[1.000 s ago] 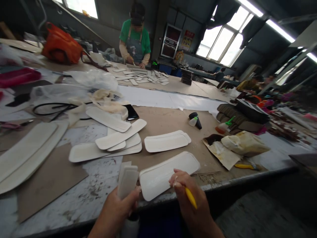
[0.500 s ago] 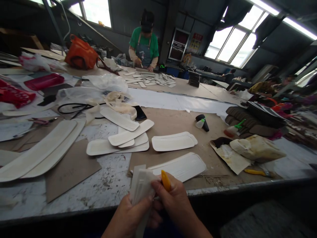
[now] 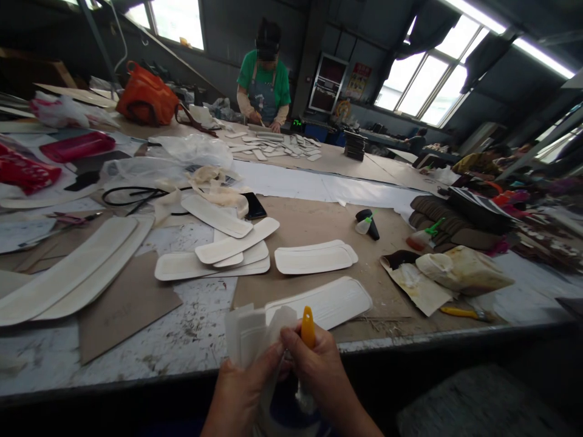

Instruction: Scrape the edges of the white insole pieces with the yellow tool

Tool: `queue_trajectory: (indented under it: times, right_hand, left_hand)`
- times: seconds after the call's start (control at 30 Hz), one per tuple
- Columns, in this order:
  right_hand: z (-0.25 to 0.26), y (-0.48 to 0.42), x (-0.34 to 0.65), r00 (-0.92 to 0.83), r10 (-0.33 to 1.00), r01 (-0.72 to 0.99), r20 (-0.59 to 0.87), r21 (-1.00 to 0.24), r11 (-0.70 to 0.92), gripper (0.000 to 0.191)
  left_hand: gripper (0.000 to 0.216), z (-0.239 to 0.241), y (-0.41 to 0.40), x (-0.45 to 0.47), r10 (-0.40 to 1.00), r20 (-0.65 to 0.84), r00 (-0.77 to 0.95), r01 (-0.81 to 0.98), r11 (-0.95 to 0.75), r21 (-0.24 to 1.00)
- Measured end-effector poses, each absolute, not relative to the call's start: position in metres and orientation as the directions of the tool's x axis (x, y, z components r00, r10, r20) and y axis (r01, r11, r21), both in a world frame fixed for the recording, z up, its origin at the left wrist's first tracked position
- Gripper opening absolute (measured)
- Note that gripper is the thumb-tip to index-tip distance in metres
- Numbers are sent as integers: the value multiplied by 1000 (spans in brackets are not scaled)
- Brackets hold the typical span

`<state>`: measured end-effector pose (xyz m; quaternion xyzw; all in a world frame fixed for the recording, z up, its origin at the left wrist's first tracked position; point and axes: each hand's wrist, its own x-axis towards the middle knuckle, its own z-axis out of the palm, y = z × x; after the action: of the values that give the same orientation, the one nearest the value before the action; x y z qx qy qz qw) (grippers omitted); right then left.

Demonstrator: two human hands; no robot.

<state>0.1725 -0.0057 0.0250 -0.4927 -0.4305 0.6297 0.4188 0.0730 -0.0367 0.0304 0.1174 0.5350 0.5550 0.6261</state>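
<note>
Both hands meet at the near table edge (image 3: pixel 136 379). Head view: my left hand (image 3: pixel 241 394) pinches a thin stack of white pieces (image 3: pixel 248 337), pale, flat, slightly fanned, upright above the edge. My right hand (image 3: pixel 319 370) closes on a yellow tool (image 3: pixel 308 326), tip up, and touches the stack. I note a long white panel (image 3: pixel 328 301) lying just beyond.
</note>
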Motion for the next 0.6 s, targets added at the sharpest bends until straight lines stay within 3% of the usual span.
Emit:
queue_trajectory:
  times: [0.13, 0.23, 0.4, 0.47, 0.53, 0.6]
  right_hand:
    - [21, -6, 179, -98, 976, -20, -195, -980, -198, 51]
    - [21, -5, 185, 28, 978, 0, -208, -978, -208, 54]
    - [38, 5, 212, 149, 933, -331, -328, -905, -266, 48]
    - [50, 10, 232, 156, 923, -381, -351, -884, -272, 47]
    - [62, 15, 252, 121, 926, -346, -357, -890, -298, 46]
    - [73, 21, 269, 21, 935, -207, -355, -916, -343, 43]
  left_hand:
    - [52, 31, -37, 79, 795, -558, -238, -577, 346, 740]
    - [48, 30, -41, 78, 814, -551, -184, -559, 375, 740]
    - [55, 14, -51, 68, 774, -624, -103, -512, 497, 701]
    - [55, 6, -51, 61, 774, -621, -124, -466, 507, 725]
    - [58, 3, -48, 52, 776, -618, -126, -447, 512, 734]
    - [65, 3, -41, 45, 767, -636, -82, -458, 538, 708]
